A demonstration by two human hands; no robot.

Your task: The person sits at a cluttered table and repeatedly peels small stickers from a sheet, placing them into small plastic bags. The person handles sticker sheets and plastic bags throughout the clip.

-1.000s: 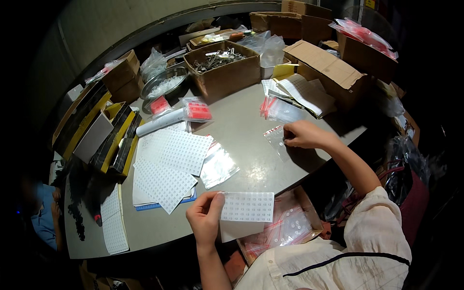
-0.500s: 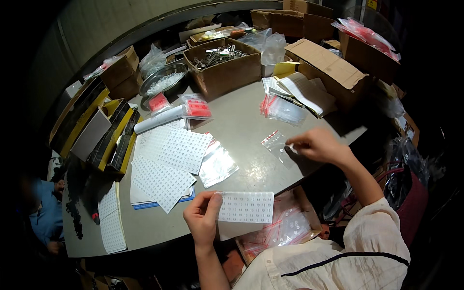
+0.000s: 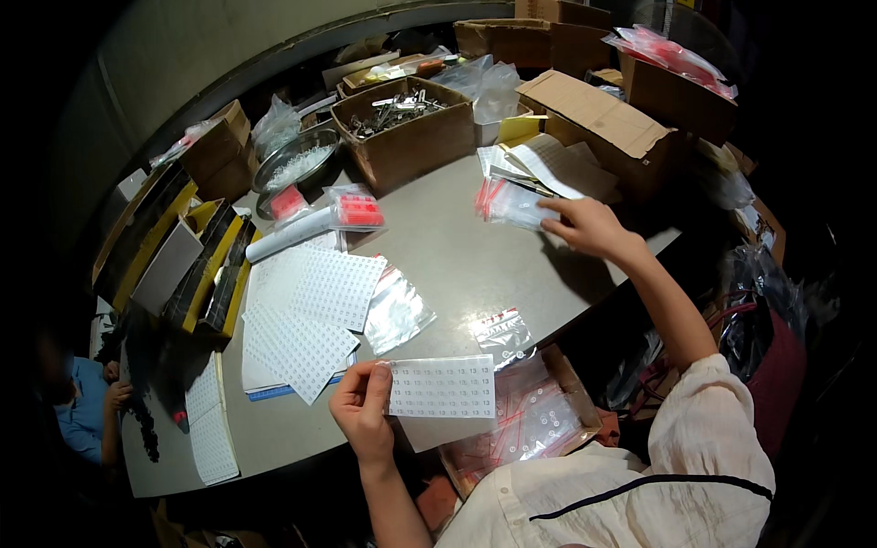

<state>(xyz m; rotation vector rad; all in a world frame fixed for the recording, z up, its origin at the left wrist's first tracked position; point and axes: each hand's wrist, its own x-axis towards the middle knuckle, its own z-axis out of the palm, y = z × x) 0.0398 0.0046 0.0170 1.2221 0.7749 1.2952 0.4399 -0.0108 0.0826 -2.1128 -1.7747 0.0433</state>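
My left hand [image 3: 364,416] pinches a small sheet of white printed labels [image 3: 443,385] by its left edge. A blank backing [image 3: 443,432] hangs below the printed part. Farther right, my right hand [image 3: 589,228] reaches over a stack of clear zip bags with red seals [image 3: 512,203]. Its fingers are stretched out and apart at the stack's right end; whether they press on it I cannot tell. A single zip bag [image 3: 502,336] lies at the near table edge, beside an open carton [image 3: 585,411] of labelled zip bags.
Printed label sheets [image 3: 333,288] and more clear bags [image 3: 397,315] lie left of centre. Behind them stand a metal bowl of small clear pieces [image 3: 301,164] and a carton of metal parts [image 3: 411,151]. Black-and-yellow boxes [image 3: 196,256] line the left. Another person [image 3: 87,402] is at far left.
My right hand has moved away from the single bag to the stack farther back. That bag now lies nearer, at the table edge by the carton. My left hand still holds the label sheet.
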